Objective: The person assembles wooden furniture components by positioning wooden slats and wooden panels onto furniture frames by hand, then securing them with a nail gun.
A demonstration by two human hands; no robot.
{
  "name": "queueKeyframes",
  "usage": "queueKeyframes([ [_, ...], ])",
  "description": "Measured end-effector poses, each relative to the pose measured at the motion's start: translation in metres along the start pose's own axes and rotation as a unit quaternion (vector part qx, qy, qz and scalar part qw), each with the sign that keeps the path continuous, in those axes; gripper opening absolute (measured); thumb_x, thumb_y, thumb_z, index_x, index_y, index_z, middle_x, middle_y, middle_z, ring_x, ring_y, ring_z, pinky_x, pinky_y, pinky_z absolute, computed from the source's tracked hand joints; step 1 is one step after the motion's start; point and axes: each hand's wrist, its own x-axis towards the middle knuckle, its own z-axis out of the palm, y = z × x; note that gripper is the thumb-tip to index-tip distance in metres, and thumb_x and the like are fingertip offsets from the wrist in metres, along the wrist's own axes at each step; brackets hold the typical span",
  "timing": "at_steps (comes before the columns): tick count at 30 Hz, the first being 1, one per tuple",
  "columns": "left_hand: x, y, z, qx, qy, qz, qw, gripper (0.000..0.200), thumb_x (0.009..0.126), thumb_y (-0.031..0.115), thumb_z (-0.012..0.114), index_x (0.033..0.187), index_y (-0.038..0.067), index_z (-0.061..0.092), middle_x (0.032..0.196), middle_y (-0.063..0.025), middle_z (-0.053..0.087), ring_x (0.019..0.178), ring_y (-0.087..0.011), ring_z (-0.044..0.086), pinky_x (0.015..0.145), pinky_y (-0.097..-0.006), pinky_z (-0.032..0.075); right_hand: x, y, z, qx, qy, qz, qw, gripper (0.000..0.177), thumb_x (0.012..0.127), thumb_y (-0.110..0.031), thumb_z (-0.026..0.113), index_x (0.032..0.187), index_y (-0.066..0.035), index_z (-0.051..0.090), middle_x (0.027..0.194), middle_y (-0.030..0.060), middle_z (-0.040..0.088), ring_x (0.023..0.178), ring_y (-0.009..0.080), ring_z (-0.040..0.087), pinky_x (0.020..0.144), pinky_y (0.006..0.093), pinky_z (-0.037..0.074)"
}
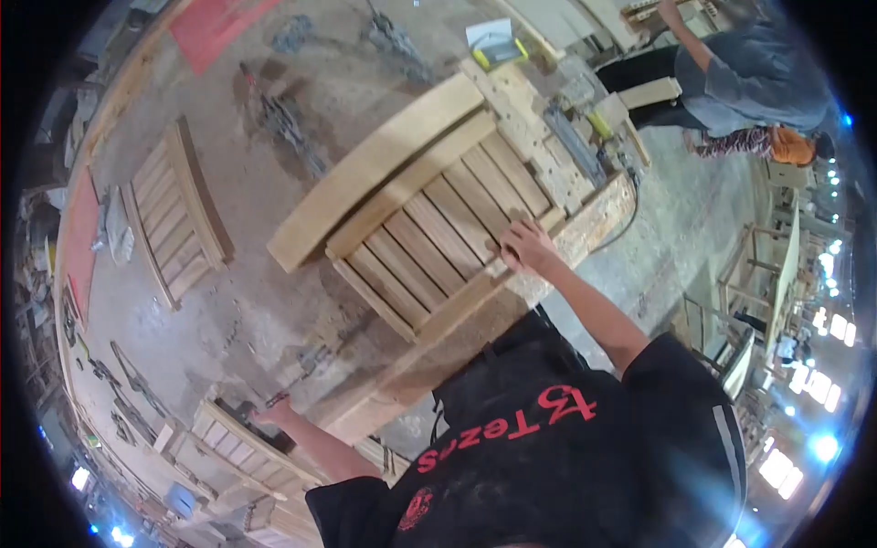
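A slatted wooden panel [438, 224] with a thick curved rail [379, 169] along its far side lies at the near edge of the workbench [320, 219]. My right hand [525, 247] rests with bent fingers on the panel's near right corner; what its fingers hold, if anything, is hidden. Out to the lower left, my left hand [272, 411] reaches over the bench beside another slatted panel [247, 447]. Its fingers are around the end of a small tool, too small to make out.
A second slatted panel [174, 215] lies at the left. Metal clamps [283, 119] lie on the bench. A yellow-green tool [501, 55] sits at the back. A person [749, 78] stands at the upper right. A cable curves beside the right edge.
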Motion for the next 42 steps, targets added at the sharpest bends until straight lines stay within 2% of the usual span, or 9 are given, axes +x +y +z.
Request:
queueKeyframes([
  [4, -0.062, 0.022, 0.002, -0.159, -0.326, 0.027, 0.931, 0.04, 0.084, 0.044, 0.056, 0.08, 0.005, 0.06, 0.06, -0.0062, 0.051, 0.06, -0.0197, 0.051, 0.056, -0.0362, 0.043, 0.0, -0.005, 0.0, -0.005, -0.001, 0.005, 1.0, 0.015, 0.073, -0.024, 0.064, 0.084, -0.015, 0.057, 0.089, 0.0056, 0.056, 0.091, 0.0308, 0.055, 0.082, 0.0444, 0.045],
  [6, -0.117, 0.005, 0.028, 0.207, -0.331, 0.034, 0.92, 0.047, 0.087, 0.046, 0.053, 0.074, 0.001, 0.057, 0.064, -0.007, 0.056, 0.05, -0.0169, 0.048, 0.049, -0.0319, 0.038, 0.002, -0.002, 0.0, -0.002, 0.012, -0.006, 1.0, 0.015, 0.074, -0.024, 0.063, 0.084, -0.016, 0.057, 0.089, 0.0061, 0.055, 0.09, 0.031, 0.054, 0.083, 0.0446, 0.045],
  [8, -0.163, -0.01, 0.061, 0.451, -0.641, 0.14, 0.606, 0.036, 0.089, 0.031, 0.054, 0.069, 0.002, 0.057, 0.064, -0.0047, 0.06, 0.045, -0.0159, 0.048, 0.045, -0.0305, 0.037, 0.0, 0.0, 0.002, 0.002, 0.031, -0.022, 0.999, 0.015, 0.074, -0.024, 0.063, 0.085, -0.015, 0.057, 0.09, 0.0062, 0.054, 0.09, 0.0305, 0.053, 0.084, 0.0446, 0.044],
  [15, -0.185, -0.045, 0.07, 0.552, -0.495, 0.401, 0.538, 0.026, 0.088, 0.011, 0.055, 0.064, 0.003, 0.049, 0.05, -0.0151, 0.045, 0.041, -0.0301, 0.045, 0.042, -0.0392, 0.032, -0.001, 0.008, 0.0, 0.0, -0.002, -0.003, 1.0, 0.012, 0.074, -0.024, 0.062, 0.081, -0.016, 0.056, 0.087, 0.0066, 0.053, 0.092, 0.0305, 0.053, 0.083, 0.0472, 0.043],
  [24, -0.155, -0.122, 0.07, 0.384, -0.314, 0.612, 0.616, 0.024, 0.089, 0.011, 0.055, 0.067, 0.004, 0.05, 0.056, -0.0124, 0.043, 0.05, -0.0246, 0.043, 0.048, -0.0397, 0.031, -0.001, 0.002, -0.01, 0.049, -0.021, -0.02, 0.998, 0.016, 0.077, -0.03, 0.061, 0.081, -0.014, 0.061, 0.09, 0.0079, 0.059, 0.094, 0.0301, 0.056, 0.084, 0.0464, 0.043],
  [27, -0.111, -0.107, 0.076, 0.498, -0.411, 0.175, 0.743, 0.023, 0.094, 0.016, 0.053, 0.08, 0.0, 0.063, 0.066, -0.0088, 0.059, 0.057, -0.0162, 0.053, 0.052, -0.0296, 0.043, 0.035, 0.003, -0.008, 0.09, -0.059, 0.069, 0.992, 0.017, 0.08, -0.026, 0.059, 0.072, -0.012, 0.06, 0.074, 0.0074, 0.06, 0.079, 0.0274, 0.061, 0.076, 0.043, 0.046],
  [32, -0.253, -0.044, 0.28, 0.414, -0.404, 0.359, 0.733, 0.03, 0.094, 0.02, 0.054, 0.071, 0.003, 0.047, 0.065, -0.0012, 0.043, 0.062, -0.0118, 0.04, 0.055, -0.0303, 0.034, 0.284, 0.033, -0.044, 0.338, 0.222, 0.065, 0.912, 0.014, 0.084, -0.017, 0.06, 0.092, -0.006, 0.061, 0.089, 0.0155, 0.062, 0.087, 0.0359, 0.058, 0.078, 0.0447, 0.046],
  [38, -0.139, -0.061, 0.557, 0.455, -0.345, 0.502, 0.649, 0.028, 0.088, 0.028, 0.061, 0.096, 0.001, 0.064, 0.085, -0.0147, 0.065, 0.081, -0.0289, 0.064, 0.072, -0.0385, 0.048, 0.624, 0.052, -0.12, 0.113, 0.426, 0.021, 0.897, 0.045, 0.086, -0.04, 0.063, 0.109, -0.002, 0.059, 0.1, 0.0174, 0.061, 0.09, 0.0317, 0.059, 0.073, 0.0413, 0.047],
  [42, -0.085, -0.114, 0.698, 0.505, -0.312, 0.454, 0.665, 0.038, 0.085, 0.035, 0.063, 0.104, 0.002, 0.062, 0.09, -0.0178, 0.065, 0.085, -0.0309, 0.064, 0.075, -0.0404, 0.049, 0.651, 0.031, -0.133, 0.533, -0.02, 0.13, 0.836, 0.048, 0.094, -0.05, 0.051, 0.092, -0.004, 0.063, 0.074, 0.0054, 0.059, 0.063, 0.0141, 0.054, 0.053, 0.0303, 0.04],
])
